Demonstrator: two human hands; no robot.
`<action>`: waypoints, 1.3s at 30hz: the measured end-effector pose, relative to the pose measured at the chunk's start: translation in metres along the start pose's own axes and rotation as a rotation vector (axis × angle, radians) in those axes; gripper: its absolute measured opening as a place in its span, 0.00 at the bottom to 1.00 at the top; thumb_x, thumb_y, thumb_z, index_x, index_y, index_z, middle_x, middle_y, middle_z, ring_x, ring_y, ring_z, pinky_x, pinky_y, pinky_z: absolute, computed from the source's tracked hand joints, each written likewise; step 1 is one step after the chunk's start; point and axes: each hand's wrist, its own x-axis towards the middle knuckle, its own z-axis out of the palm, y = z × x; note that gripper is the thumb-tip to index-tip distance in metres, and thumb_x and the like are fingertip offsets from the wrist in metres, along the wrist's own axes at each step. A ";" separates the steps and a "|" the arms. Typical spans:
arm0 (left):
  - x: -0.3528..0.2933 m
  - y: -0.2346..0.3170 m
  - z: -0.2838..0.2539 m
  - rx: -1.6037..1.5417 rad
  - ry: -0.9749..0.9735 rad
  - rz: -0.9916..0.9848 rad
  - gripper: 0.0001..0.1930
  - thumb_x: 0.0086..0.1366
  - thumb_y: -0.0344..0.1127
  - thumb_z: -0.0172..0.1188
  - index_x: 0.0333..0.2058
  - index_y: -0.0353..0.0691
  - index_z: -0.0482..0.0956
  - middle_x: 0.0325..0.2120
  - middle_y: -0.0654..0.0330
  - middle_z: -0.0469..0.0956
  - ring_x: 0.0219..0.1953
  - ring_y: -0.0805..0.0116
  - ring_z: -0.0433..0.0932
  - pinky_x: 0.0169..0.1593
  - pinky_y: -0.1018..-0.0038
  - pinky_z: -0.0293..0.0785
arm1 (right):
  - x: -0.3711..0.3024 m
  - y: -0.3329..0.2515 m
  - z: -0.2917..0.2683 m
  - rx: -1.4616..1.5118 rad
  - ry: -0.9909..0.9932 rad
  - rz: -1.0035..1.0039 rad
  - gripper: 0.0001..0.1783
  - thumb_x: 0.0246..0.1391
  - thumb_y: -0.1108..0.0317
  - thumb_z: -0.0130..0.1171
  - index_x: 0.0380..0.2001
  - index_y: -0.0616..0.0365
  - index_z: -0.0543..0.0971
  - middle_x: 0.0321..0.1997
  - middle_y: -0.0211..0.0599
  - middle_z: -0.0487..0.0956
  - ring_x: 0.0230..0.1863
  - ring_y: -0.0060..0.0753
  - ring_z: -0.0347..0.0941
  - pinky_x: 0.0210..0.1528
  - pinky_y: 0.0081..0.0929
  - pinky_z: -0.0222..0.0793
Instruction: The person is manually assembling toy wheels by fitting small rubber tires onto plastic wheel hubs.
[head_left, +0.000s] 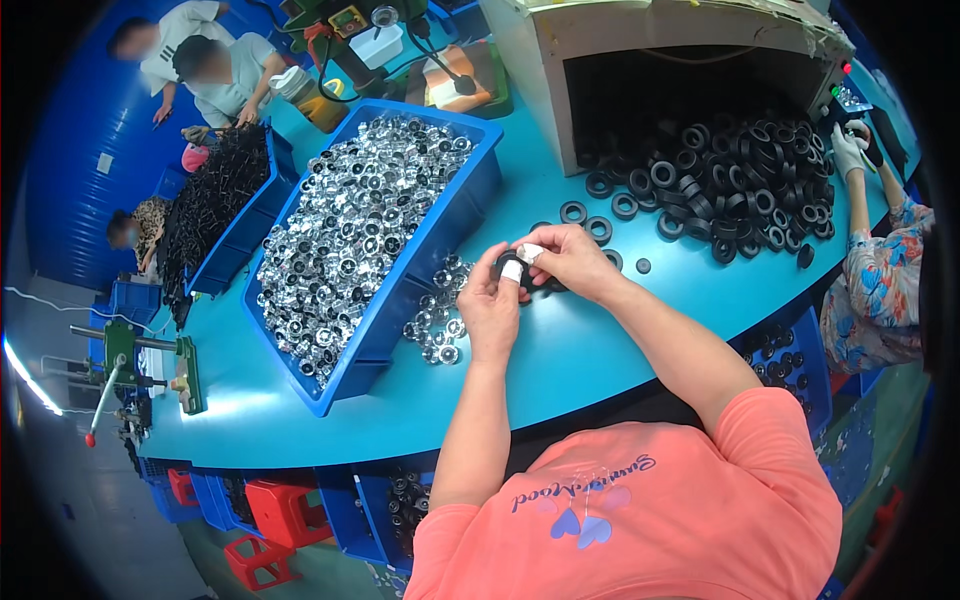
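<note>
My left hand (pixel 487 305) and my right hand (pixel 572 262) meet over the table, closed on a small black ring (pixel 512 261) between them. White wraps cover both thumbs, and my fingers hide most of the ring. Beside my left hand lies a small heap of clear, shiny wheel hubs (pixel 440 327). Loose black rubber rings (pixel 598 230) lie just beyond my right hand, in front of a large pile of the same rings (pixel 740 185). A few more dark pieces lie partly hidden under my hands.
A tilted blue bin (pixel 325 400) full of shiny hubs stands at left. Behind the ring pile is a pale box-like housing (pixel 545 80). A green hand press (pixel 115 365) sits at the far left. A gloved co-worker (pixel 880 270) works at right; other people (pixel 225 85) are far left.
</note>
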 end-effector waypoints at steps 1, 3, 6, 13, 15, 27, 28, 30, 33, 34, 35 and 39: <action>0.001 -0.002 0.000 -0.030 -0.026 0.037 0.24 0.70 0.22 0.62 0.64 0.30 0.72 0.48 0.53 0.83 0.43 0.70 0.85 0.44 0.74 0.86 | 0.000 -0.005 -0.001 0.046 -0.008 0.017 0.10 0.69 0.65 0.62 0.45 0.60 0.86 0.33 0.26 0.83 0.29 0.14 0.77 0.35 0.17 0.78; 0.001 -0.008 0.001 -0.074 -0.085 0.126 0.29 0.69 0.21 0.63 0.67 0.31 0.69 0.51 0.53 0.82 0.49 0.68 0.83 0.51 0.72 0.85 | 0.002 -0.010 -0.003 0.097 0.005 0.018 0.12 0.70 0.63 0.61 0.43 0.62 0.85 0.31 0.26 0.83 0.28 0.15 0.77 0.35 0.18 0.79; -0.003 -0.001 0.011 -0.080 -0.122 0.147 0.32 0.66 0.18 0.64 0.69 0.31 0.68 0.55 0.52 0.80 0.56 0.65 0.81 0.59 0.69 0.82 | 0.007 -0.001 -0.014 0.074 0.002 -0.006 0.11 0.69 0.66 0.61 0.43 0.64 0.85 0.30 0.29 0.83 0.28 0.17 0.78 0.33 0.19 0.80; -0.014 0.019 0.005 0.048 -0.042 0.119 0.30 0.63 0.20 0.69 0.64 0.31 0.72 0.52 0.55 0.81 0.52 0.68 0.82 0.54 0.71 0.82 | 0.005 -0.008 -0.010 0.062 0.063 -0.071 0.10 0.68 0.67 0.60 0.42 0.63 0.86 0.31 0.28 0.82 0.27 0.16 0.76 0.31 0.19 0.78; -0.033 0.037 -0.019 0.159 -0.012 0.131 0.30 0.60 0.22 0.71 0.61 0.32 0.73 0.48 0.57 0.80 0.50 0.68 0.81 0.52 0.71 0.81 | 0.000 -0.026 -0.020 0.053 0.189 -0.163 0.10 0.67 0.68 0.61 0.43 0.62 0.87 0.31 0.27 0.82 0.27 0.15 0.76 0.31 0.19 0.77; -0.314 0.102 -0.284 1.228 0.221 -0.549 0.30 0.49 0.27 0.78 0.53 0.33 0.80 0.26 0.62 0.78 0.28 0.72 0.76 0.35 0.71 0.76 | -0.022 -0.068 -0.085 -0.559 0.412 -0.286 0.14 0.60 0.64 0.65 0.44 0.60 0.88 0.35 0.38 0.87 0.36 0.34 0.83 0.44 0.35 0.79; -0.325 0.098 -0.289 1.295 0.234 -0.585 0.30 0.50 0.27 0.77 0.54 0.33 0.81 0.24 0.61 0.77 0.26 0.72 0.75 0.34 0.71 0.76 | -0.020 -0.067 -0.083 -0.639 0.405 -0.325 0.14 0.58 0.64 0.65 0.44 0.60 0.88 0.36 0.40 0.87 0.37 0.38 0.84 0.45 0.37 0.79; -0.303 0.099 -0.262 1.211 0.248 -0.457 0.28 0.53 0.28 0.75 0.54 0.33 0.81 0.25 0.60 0.79 0.27 0.70 0.77 0.35 0.71 0.77 | -0.019 -0.074 -0.077 -0.926 0.303 -0.231 0.20 0.55 0.64 0.66 0.51 0.56 0.86 0.48 0.46 0.85 0.51 0.48 0.82 0.56 0.42 0.77; -0.226 0.105 -0.190 1.008 0.135 -0.084 0.23 0.59 0.28 0.72 0.53 0.33 0.82 0.29 0.59 0.82 0.31 0.70 0.80 0.39 0.72 0.78 | -0.010 -0.062 -0.069 -1.251 0.127 -0.132 0.31 0.53 0.62 0.67 0.63 0.50 0.79 0.62 0.47 0.78 0.65 0.49 0.73 0.68 0.45 0.71; -0.202 0.105 -0.165 0.926 0.069 0.026 0.21 0.61 0.28 0.70 0.53 0.32 0.82 0.31 0.59 0.82 0.32 0.71 0.81 0.40 0.72 0.78 | -0.007 -0.060 -0.066 -1.275 0.125 -0.108 0.32 0.54 0.62 0.67 0.63 0.50 0.79 0.62 0.46 0.78 0.66 0.49 0.73 0.68 0.44 0.71; -0.184 0.103 -0.144 0.844 0.016 0.074 0.19 0.63 0.29 0.69 0.53 0.32 0.82 0.32 0.59 0.83 0.34 0.71 0.82 0.41 0.73 0.78 | -0.003 -0.059 -0.062 -1.298 0.124 -0.083 0.32 0.54 0.62 0.67 0.64 0.49 0.78 0.62 0.46 0.78 0.66 0.48 0.73 0.68 0.44 0.71; -0.102 0.078 -0.073 0.517 -0.184 0.138 0.16 0.64 0.29 0.69 0.51 0.35 0.84 0.33 0.59 0.85 0.35 0.73 0.83 0.43 0.73 0.78 | 0.006 -0.048 -0.063 -1.391 0.137 -0.060 0.29 0.55 0.60 0.65 0.61 0.49 0.81 0.61 0.46 0.78 0.65 0.47 0.74 0.66 0.44 0.73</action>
